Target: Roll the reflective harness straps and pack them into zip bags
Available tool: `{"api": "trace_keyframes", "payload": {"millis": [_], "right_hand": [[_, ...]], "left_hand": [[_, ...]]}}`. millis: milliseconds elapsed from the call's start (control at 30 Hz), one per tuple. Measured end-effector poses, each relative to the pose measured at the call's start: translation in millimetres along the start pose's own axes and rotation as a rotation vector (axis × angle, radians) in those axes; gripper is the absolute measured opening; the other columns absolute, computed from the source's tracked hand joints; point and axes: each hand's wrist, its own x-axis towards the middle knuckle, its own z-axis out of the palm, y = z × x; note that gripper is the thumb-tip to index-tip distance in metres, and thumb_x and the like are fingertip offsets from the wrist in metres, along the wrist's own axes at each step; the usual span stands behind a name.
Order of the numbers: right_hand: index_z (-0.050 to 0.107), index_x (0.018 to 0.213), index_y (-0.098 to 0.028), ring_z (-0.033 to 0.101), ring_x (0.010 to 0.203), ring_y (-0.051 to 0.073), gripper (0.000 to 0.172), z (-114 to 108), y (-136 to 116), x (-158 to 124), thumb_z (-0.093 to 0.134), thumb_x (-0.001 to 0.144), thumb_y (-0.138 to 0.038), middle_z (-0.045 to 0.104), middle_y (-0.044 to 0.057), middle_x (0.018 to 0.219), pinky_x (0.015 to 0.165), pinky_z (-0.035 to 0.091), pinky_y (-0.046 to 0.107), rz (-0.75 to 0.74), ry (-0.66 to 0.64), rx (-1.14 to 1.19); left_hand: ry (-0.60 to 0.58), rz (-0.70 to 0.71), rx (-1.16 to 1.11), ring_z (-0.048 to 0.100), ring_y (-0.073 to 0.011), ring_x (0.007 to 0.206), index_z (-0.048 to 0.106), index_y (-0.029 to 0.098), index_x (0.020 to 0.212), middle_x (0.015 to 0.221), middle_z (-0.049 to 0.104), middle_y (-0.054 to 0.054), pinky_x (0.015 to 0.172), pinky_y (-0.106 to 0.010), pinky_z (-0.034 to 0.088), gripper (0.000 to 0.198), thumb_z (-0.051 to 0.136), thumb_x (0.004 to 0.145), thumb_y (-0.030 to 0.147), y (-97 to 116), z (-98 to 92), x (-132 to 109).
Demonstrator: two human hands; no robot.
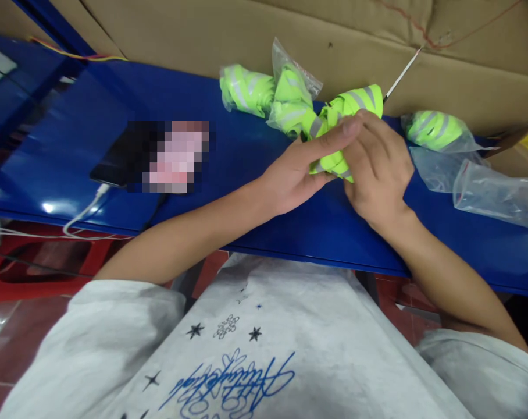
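Between my two hands is a rolled bundle of fluorescent yellow reflective straps [355,102] with silver-grey stripes, probably a folded safety vest or belt. My left hand [303,169] grips it from the left, thumb across its front. My right hand [377,163] wraps over its right side, fingers curled and partly hiding it. Just left of the bundle lie similar yellow rolls in clear plastic bags [246,90], one bag [292,93] standing up. To the right another bagged yellow roll [436,129] rests by flat clear zip bags [499,192].
A blue table [229,215] runs across, backed by a cardboard panel [229,29]. At left lie a black device [120,157] with a white cable [83,215] and a blurred-out screen [179,157]. A cardboard box [517,154] stands far right; a red stool [41,262] is below.
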Motion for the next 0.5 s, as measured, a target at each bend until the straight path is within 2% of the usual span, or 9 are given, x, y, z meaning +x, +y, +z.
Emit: {"api": "trace_keyframes", "payload": {"millis": [67,133,200,267,300,367,433,467,500], "right_hand": [[0.023,0.173,-0.041,0.03,0.168,0.03,0.071,6.1,-7.5,1.6,0.048,0.108,-0.031,0.044,-0.001,0.173,0.139,0.027,0.059,0.01,-0.103,0.018],[0.009,0.176,-0.037,0.009,0.172,0.034,0.087,8.4,-11.7,1.9,0.057,0.103,-0.037,0.024,0.001,0.182,0.14,0.013,0.067,0.022,-0.183,0.117],[0.014,0.176,-0.038,0.0,0.172,0.035,0.089,6.9,-10.6,1.8,0.061,0.101,-0.048,0.012,-0.001,0.184,0.139,0.007,0.069,0.053,-0.244,0.254],[0.031,0.171,-0.043,0.007,0.172,0.032,0.073,3.3,-4.4,2.3,0.057,0.104,-0.052,0.018,-0.004,0.183,0.14,0.012,0.065,0.11,-0.243,0.414],[0.039,0.166,-0.047,0.016,0.171,0.029,0.063,1.5,-0.1,3.0,0.055,0.106,-0.052,0.026,-0.005,0.181,0.14,0.018,0.062,0.138,-0.167,0.504],[0.047,0.159,-0.05,0.035,0.166,0.024,0.052,-1.1,8.9,4.5,0.055,0.107,-0.05,0.041,-0.005,0.174,0.137,0.03,0.056,0.215,0.066,0.633],[0.048,0.157,-0.048,0.047,0.159,0.024,0.056,-1.9,16.6,5.4,0.064,0.103,-0.054,0.044,-0.002,0.171,0.133,0.04,0.052,0.305,0.224,0.637],[0.047,0.158,-0.046,0.049,0.157,0.025,0.062,-1.8,19.7,5.4,0.067,0.1,-0.059,0.043,0.0,0.172,0.131,0.043,0.052,0.347,0.218,0.607],[0.046,0.159,-0.044,0.049,0.157,0.027,0.071,-1.4,22.1,5.1,0.069,0.096,-0.066,0.043,0.002,0.172,0.13,0.044,0.052,0.373,0.155,0.577]], "left_hand": [[0.06,0.046,0.043,0.056,-0.0246,0.148,0.072,0.024,0.096,0.112,0.078,0.001,0.116,-0.032,0.052,0.009,0.071,0.094,0.033,-0.3,-6.7,2.6],[0.071,0.094,0.074,0.058,-0.0243,0.147,0.073,0.024,0.094,0.109,0.079,0.002,0.118,-0.032,0.051,0.004,0.07,0.091,0.025,-0.3,-13.5,6.4],[0.03,0.108,0.085,0.063,-0.0255,0.142,0.073,0.024,0.096,0.107,0.08,0.001,0.117,-0.035,0.053,0.008,0.072,0.088,0.022,-0.3,-18.8,11.1],[0.003,0.116,0.095,0.068,-0.0267,0.136,0.074,0.023,0.1,0.108,0.081,0.001,0.114,-0.037,0.056,0.016,0.075,0.084,0.023,0.5,-21.6,15.3],[0.009,0.116,0.103,0.069,-0.0269,0.135,0.074,0.023,0.103,0.11,0.081,0.0,0.114,-0.038,0.056,0.021,0.076,0.082,0.022,1.5,-21.9,16.7],[0.044,0.12,0.132,0.068,-0.0274,0.137,0.074,0.023,0.108,0.115,0.08,0.0,0.116,-0.039,0.055,0.03,0.076,0.078,0.018,4.7,-20.5,16.9],[0.035,0.119,0.171,0.065,-0.0284,0.141,0.074,0.023,0.114,0.12,0.079,0.0,0.118,-0.041,0.054,0.039,0.076,0.076,0.016,8.7,-17.0,13.4],[0.012,0.112,0.194,0.063,-0.0291,0.143,0.074,0.024,0.116,0.122,0.079,0.0,0.118,-0.041,0.054,0.042,0.077,0.075,0.016,10.3,-15.1,10.7],[-0.014,0.106,0.218,0.062,-0.0297,0.145,0.074,0.025,0.118,0.124,0.078,0.0,0.118,-0.041,0.054,0.045,0.079,0.074,0.016,11.5,-13.3,7.7]]}}
